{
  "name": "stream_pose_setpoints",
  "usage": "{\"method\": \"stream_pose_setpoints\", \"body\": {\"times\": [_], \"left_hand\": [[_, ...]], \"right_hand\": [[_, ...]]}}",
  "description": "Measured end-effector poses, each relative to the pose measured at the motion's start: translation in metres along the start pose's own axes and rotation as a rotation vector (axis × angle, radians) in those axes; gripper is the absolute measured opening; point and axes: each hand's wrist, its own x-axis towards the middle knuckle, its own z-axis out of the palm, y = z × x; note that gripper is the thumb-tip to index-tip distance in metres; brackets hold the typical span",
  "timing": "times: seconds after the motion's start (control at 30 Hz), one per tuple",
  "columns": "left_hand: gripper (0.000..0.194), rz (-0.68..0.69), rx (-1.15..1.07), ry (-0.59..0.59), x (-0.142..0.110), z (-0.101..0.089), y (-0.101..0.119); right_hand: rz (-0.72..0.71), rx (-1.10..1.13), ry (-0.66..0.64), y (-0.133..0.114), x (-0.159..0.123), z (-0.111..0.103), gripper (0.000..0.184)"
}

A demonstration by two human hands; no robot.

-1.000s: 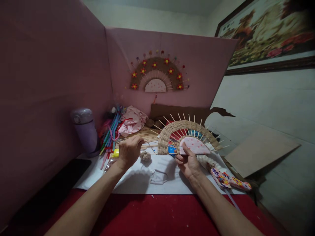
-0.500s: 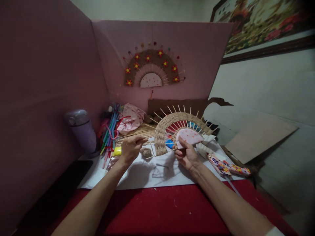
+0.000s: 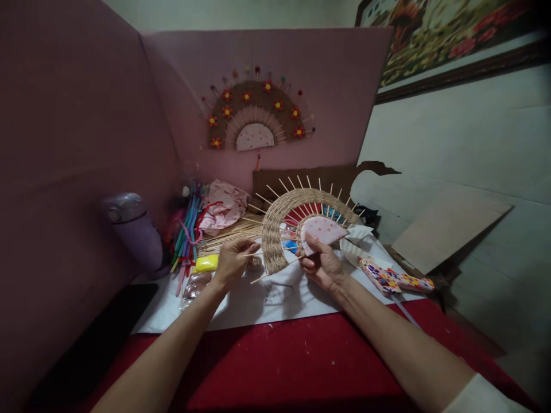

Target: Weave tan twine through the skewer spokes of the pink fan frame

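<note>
My right hand (image 3: pixel 322 265) grips a half-round woven fan by its inner half-disc (image 3: pixel 322 228) of white cloth with pinkish-red dots, thumb in front. Around that half-disc, thin wooden sticks radiate through a wide band of woven tan twine (image 3: pixel 272 235), their tips standing out past its edge. Close to the fan's left end, my left hand (image 3: pixel 235 265) is closed in a pinch beside the lower sticks; what lies between its fingertips is too fine to make out. A small ball of twine (image 3: pixel 255 264) shows partly behind the left fingers, on the white sheet.
A purple tumbler (image 3: pixel 136 232) stands at left near coloured pipe cleaners (image 3: pixel 189 229), a yellow packet (image 3: pixel 206 263) and dotted cloth (image 3: pixel 226 206). Loose sticks (image 3: pixel 219 238) lie behind my left hand. A flower-patterned glue gun (image 3: pixel 396 279) rests at right. A finished-looking flowered fan (image 3: pixel 253 106) hangs on the pink board.
My left hand has moved slightly right, closer to the fan's left-end sticks. The whole view has shifted a little, and my right hand keeps its hold on the fan.
</note>
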Motion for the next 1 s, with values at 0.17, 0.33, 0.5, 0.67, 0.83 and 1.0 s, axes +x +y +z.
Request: {"method": "stream_pose_setpoints", "body": {"times": [0.17,0.33,0.5,0.67,0.83,1.0], "left_hand": [[0.024,0.091,0.067,0.029,0.003,-0.003,-0.005],[0.027,0.056,-0.029,0.005,0.002,0.001,-0.002],[0.031,-0.065,-0.227,-0.014,-0.003,0.007,0.007],[0.027,-0.064,-0.231,-0.011,-0.004,0.009,0.011],[0.021,-0.059,-0.226,0.01,-0.006,0.012,0.01],[0.007,0.227,0.107,0.011,-0.009,0.01,0.014]], "right_hand": [[-0.002,-0.036,0.0,0.0,0.0,-0.001,0.023],[-0.01,-0.027,-0.006,0.0,-0.001,-0.001,0.022],[0.004,-0.045,-0.007,0.001,-0.001,-0.002,0.023],[0.026,-0.015,-0.015,0.0,-0.002,-0.001,0.025],[0.069,0.056,0.038,-0.002,-0.002,0.0,0.027],[0.035,0.102,0.054,0.001,0.0,-0.001,0.026]]}}
